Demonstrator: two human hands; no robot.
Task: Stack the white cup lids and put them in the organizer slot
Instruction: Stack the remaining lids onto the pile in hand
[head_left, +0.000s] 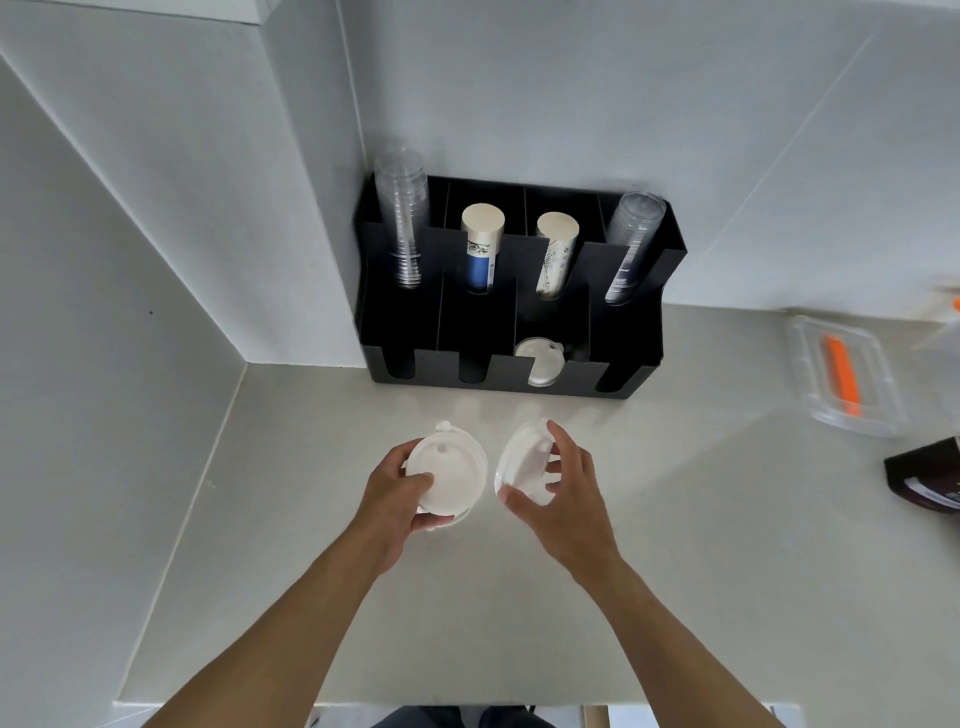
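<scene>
Left hand (400, 491): I am gripping a flat stack of white lids (448, 475) above the counter (675, 545).
Right hand (563, 480): I am pinching a tilted lid (522, 462) just beside that stack.
Organizer (511, 283): one lid in slot (540, 361), third front compartment from left.

Over the middle of the pale desk (649, 597), the left hand (397, 501) holds a small stack of white cup lids (451, 470) flat, thumb on top. Just beside it, the right hand (563, 480) grips another white lid (522, 462) tilted on edge. At the desk's far edge, against the wall, stands a black organizer (519, 332); one front slot holds a lid (540, 361), back slots hold cup stacks.
</scene>
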